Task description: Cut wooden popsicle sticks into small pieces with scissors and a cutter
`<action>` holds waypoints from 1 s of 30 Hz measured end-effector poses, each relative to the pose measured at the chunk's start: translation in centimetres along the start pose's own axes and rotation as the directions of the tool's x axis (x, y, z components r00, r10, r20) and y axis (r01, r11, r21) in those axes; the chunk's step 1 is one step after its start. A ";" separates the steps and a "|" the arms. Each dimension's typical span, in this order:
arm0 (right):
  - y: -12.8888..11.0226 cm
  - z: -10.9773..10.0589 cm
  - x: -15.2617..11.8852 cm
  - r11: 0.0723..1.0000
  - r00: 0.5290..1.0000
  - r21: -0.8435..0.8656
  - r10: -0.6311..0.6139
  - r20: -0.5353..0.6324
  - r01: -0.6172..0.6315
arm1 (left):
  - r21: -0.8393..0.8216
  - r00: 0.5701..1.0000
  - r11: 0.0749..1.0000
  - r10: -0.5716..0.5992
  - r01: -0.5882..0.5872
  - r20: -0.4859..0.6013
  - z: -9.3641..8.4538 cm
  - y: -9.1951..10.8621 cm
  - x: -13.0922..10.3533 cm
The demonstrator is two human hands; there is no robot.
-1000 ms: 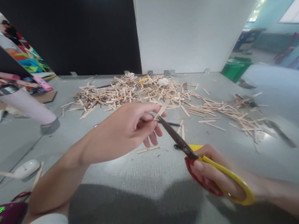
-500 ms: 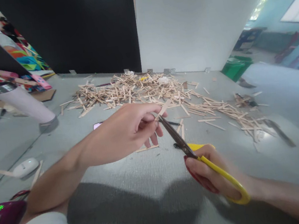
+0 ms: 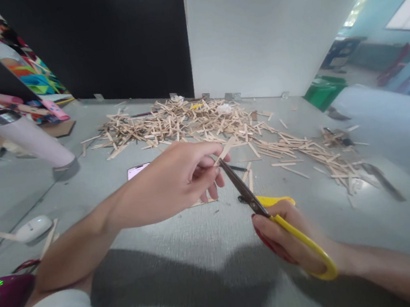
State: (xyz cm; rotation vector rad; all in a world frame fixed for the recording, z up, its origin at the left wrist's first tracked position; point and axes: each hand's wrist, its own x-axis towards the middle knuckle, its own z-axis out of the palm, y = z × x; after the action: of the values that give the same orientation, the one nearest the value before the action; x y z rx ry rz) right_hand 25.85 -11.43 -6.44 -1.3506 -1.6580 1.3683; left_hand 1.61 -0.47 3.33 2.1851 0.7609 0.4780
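Observation:
Between thumb and fingers, my left hand [image 3: 178,180] pinches a flat wooden craft stick [image 3: 228,147] above the grey table. My right hand [image 3: 290,233] is wrapped round the handles of a pair of scissors [image 3: 243,191], one loop yellow and the other red. The dark blades point up and to the left, their tips at the stick beside my left fingertips. Whether the blades touch the stick or lie just beside it, I cannot tell. Beyond my hands spreads a heap of loose craft sticks [image 3: 170,123].
A pink tumbler [image 3: 31,137] stands at the left, with a white computer mouse [image 3: 34,228] nearer. A phone [image 3: 137,171] lies partly behind my left hand. Behind the scissors is a yellow-handled tool [image 3: 274,199]. A knife-like blade [image 3: 384,181] lies at the right.
The scissors' yellow loop has moved slightly left, towards the red one, as my right hand closes a little. My left hand keeps its pinch on the stick.

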 end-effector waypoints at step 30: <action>0.5 -1.2 -0.5 0.886 0.970 0.454 -0.017 0.244 -0.098 | -0.073 0.995 0.997 -0.021 0.014 -0.096 0.4 -0.7 0.3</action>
State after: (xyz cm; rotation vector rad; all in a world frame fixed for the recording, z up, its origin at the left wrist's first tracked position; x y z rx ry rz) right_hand 27.20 -11.51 -6.49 -0.9706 -1.3234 1.8717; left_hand 1.81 -0.13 2.56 2.0991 0.8024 0.5970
